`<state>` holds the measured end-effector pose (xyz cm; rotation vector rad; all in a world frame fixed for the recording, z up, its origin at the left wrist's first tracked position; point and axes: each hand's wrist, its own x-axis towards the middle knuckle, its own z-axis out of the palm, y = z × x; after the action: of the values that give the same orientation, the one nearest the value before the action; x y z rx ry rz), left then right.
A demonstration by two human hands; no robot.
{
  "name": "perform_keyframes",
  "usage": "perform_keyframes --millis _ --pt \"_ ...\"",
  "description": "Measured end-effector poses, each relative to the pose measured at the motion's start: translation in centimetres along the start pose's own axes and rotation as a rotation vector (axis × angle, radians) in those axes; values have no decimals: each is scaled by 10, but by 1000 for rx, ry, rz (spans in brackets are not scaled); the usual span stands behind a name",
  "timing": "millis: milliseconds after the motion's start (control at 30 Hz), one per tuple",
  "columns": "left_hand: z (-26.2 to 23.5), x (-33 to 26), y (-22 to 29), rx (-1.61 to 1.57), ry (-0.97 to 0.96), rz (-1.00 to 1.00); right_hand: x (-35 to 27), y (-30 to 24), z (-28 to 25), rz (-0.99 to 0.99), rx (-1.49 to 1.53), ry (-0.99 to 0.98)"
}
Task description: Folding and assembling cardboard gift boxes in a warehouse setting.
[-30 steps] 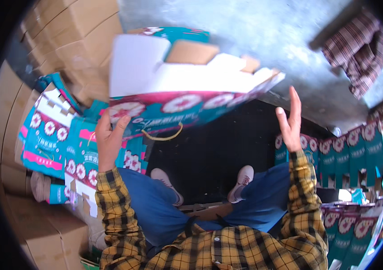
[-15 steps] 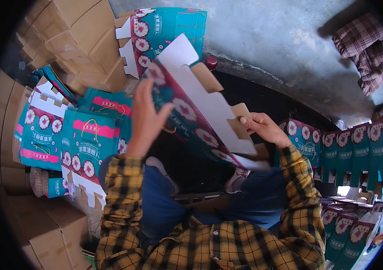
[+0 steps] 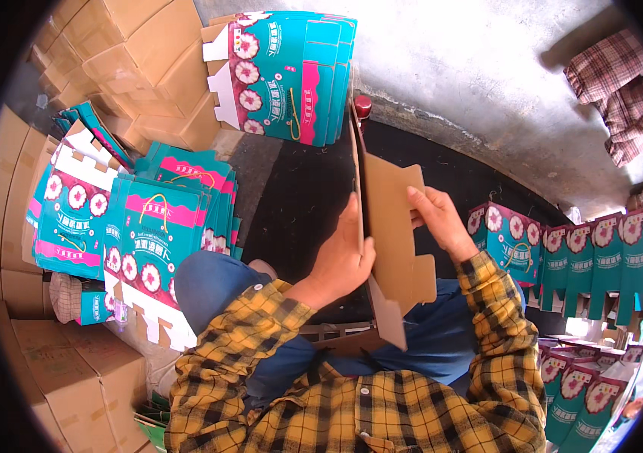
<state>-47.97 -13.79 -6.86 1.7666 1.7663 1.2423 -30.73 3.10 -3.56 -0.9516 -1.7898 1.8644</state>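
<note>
A partly folded printed gift carton (image 3: 391, 238) stands on edge between my two hands, its plain brown inner side and notched flaps facing right. My left hand (image 3: 343, 257) is closed on its left panel, fingertips up along the board and thumb at the near part. With thumb and fingers my right hand (image 3: 441, 220) pinches a brown flap on the right side. The printed outside of this carton is mostly turned out of sight. Below it are my crossed legs in blue trousers (image 3: 212, 291).
Flat teal cartons with yellow cord handles lie in a stack (image 3: 280, 75) at the back and another pile (image 3: 159, 219) on the left. Brown boxes (image 3: 148, 60) rise at the far left. Assembled teal cartons (image 3: 578, 253) stand in rows on the right. A dark mat (image 3: 291, 189) covers the floor.
The carton has turned from slanted, printed side showing, to nearly upright with its brown inside showing. My left hand has moved right and nearer, onto its panel; my right hand stays at a flap.
</note>
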Motion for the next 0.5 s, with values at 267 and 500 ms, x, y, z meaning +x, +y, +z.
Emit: perform_keyframes --millis 267,500 --pt "-34 -19 -1 97 -139 -54 33 36 -96 -21 -234 411" --pt "-40 -26 -9 298 -172 5 43 18 -82 2 -395 414"
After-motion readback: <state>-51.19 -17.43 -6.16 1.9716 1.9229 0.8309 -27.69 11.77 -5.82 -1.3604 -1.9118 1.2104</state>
